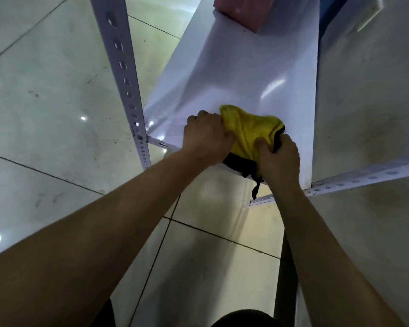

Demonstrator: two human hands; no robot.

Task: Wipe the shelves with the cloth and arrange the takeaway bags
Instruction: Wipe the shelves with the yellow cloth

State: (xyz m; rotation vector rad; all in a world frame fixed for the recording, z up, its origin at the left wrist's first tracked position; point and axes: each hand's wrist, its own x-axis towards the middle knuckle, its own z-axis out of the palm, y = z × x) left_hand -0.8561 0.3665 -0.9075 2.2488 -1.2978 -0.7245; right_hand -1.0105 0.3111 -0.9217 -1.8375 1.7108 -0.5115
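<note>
Floor [45, 95]: pale glossy tiles with dark grout lines, spreading under and to the left of the shelving.
Shelf [246, 74]: a white, shiny board running away from the person, its near edge just under both hands.
Uprights: a white slotted post [125, 74] stands at the shelf's near left corner; another slotted rail [364, 179] runs off from its near right corner.
Pink package [242, 11]: sits at the far end of the shelf, well apart from the hands; what it is I cannot tell.
Cloth [249, 133]: yellow with a black trim, bunched on the shelf at its near edge, between the two hands; a black strip dangles over the edge.
Left hand [207, 138]: fingers curled, gripping the cloth's left side, knuckles up.
Right hand [279, 156]: clenched on the cloth's right side at the black trim, near the shelf's near right corner.
</note>
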